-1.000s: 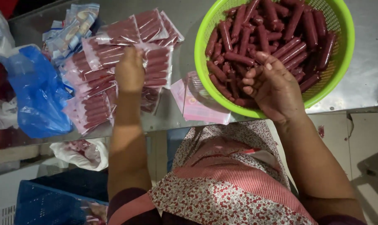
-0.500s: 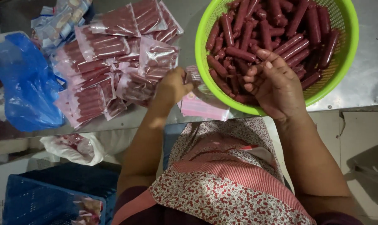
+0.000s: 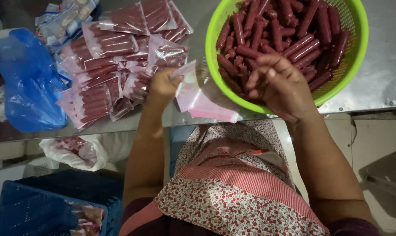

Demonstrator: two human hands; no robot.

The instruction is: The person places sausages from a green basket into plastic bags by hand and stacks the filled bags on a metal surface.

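A green mesh basket (image 3: 357, 52) full of red sausages (image 3: 289, 35) stands on the steel table at the upper right. My right hand (image 3: 276, 85) rests on the basket's near rim with its fingers curled among the sausages; whether it holds one is hidden. My left hand (image 3: 163, 83) pinches an empty clear plastic bag (image 3: 187, 87) and lifts it off a small stack of empty bags (image 3: 211, 109) beside the basket. To the left lies a heap of filled sausage packets (image 3: 106, 65).
A blue plastic bag (image 3: 27, 83) lies at the table's left end. The steel table (image 3: 381, 83) has its front edge just before me. Below it sit a blue crate (image 3: 36, 209) and a white bag (image 3: 80, 150) with scraps. I wear a floral apron.
My left hand has left the heap of filled packets, moved right to the stack of empty bags and taken hold of one. My right hand has stayed at the basket.
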